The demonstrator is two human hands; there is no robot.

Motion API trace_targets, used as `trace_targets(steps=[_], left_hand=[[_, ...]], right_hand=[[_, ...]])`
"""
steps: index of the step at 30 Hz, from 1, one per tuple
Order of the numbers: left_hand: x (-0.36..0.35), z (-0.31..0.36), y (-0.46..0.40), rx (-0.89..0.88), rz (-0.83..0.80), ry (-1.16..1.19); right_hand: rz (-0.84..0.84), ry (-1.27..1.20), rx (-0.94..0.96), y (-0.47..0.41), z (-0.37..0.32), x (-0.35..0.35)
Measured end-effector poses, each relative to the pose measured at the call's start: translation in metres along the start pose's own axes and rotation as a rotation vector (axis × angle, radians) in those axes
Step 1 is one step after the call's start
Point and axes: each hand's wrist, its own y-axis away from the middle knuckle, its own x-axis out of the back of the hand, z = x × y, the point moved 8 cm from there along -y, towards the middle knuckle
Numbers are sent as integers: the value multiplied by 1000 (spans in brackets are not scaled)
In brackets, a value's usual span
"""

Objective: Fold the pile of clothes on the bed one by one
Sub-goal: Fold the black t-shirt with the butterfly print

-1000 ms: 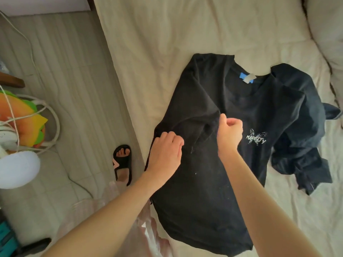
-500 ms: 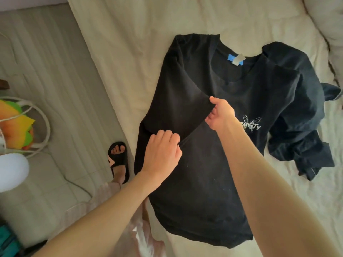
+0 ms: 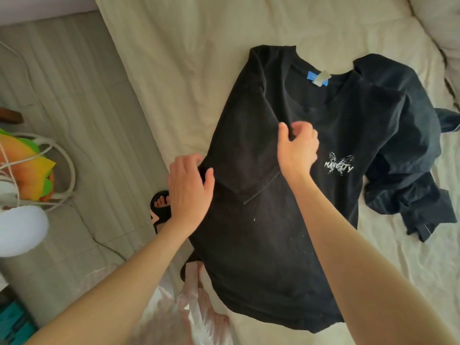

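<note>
Black T-shirt (image 3: 261,245) spread front-up on the cream bed (image 3: 199,58), collar far, hem near the bed's edge, its left sleeve folded inward across the chest. Left hand (image 3: 189,188) at the shirt's left fold, grip pinching the cloth between thumb and fingers. Right hand (image 3: 297,148) on the folded sleeve, grip closed on its edge. Second dark garment (image 3: 410,175) crumpled just beside, right.

Right hand (image 3: 297,150) blurred, its grip on the black T-shirt (image 3: 261,245) uncertain; dark garment (image 3: 408,155) apparently tucked partly beneath; pillow (image 3: 443,23) cropped.
</note>
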Motion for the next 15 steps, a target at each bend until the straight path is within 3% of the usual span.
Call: trace_targets(steps=[2,5,11,15], left_hand=[[-11,-14,-12,119,-129,156],[-29,-15,-20,157,-343,290],[-18,-34,-21,198,-312,424],[-20,-53,-16,263,-332,393]], right_hand=[[-98,-17,206,0,-39,-15],[-213,-51,291,-11,-80,-30],[-266,-197,247,-35,-117,-50],[-195,-165,260,-35,-117,-52]])
